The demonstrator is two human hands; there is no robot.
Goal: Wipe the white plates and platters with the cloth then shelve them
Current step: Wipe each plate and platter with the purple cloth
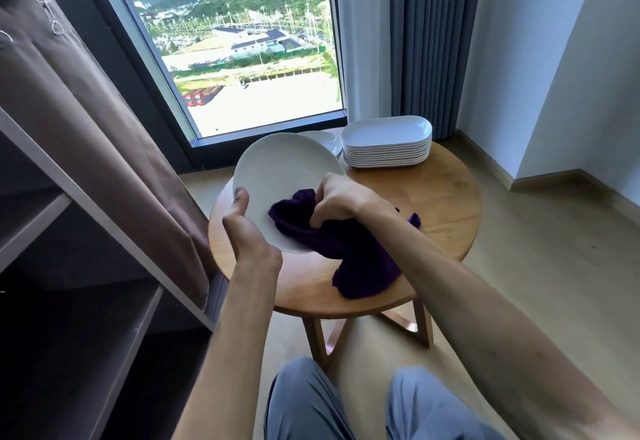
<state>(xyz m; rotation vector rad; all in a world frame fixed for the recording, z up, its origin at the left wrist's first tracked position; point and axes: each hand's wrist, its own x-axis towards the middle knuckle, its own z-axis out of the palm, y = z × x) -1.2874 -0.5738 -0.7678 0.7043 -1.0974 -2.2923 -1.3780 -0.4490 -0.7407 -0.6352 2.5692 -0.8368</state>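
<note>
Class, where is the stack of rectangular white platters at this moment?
In the head view, the stack of platters sits at the far edge of the round wooden table, right of centre, in front of the grey curtain and just right of the round plate being wiped.

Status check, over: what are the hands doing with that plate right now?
Left hand holds round white plate by its rim. Right hand grips purple cloth against plate face. Platter stack waits on wooden table. Nothing in the way.
</note>
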